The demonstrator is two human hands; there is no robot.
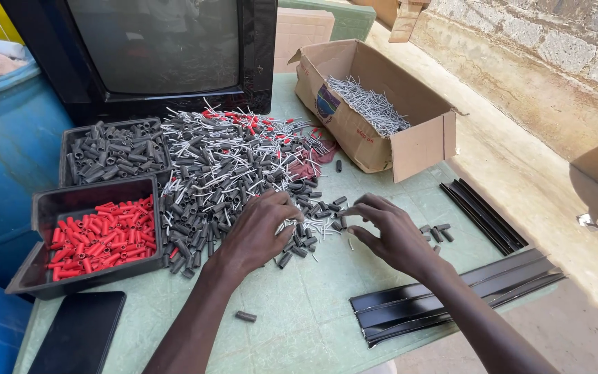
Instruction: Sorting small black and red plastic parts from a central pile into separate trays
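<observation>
Left hand (261, 232): fingers curled into pile of grey sleeves (230, 180).
Right hand (389, 232): fingertips pinching one grey sleeve (342, 212).
Table (299, 305): green.

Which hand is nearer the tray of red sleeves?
Left. The left hand rests on the grey pile just right of the tray of red sleeves; the right hand lies farther right, past the pile's edge.
</observation>
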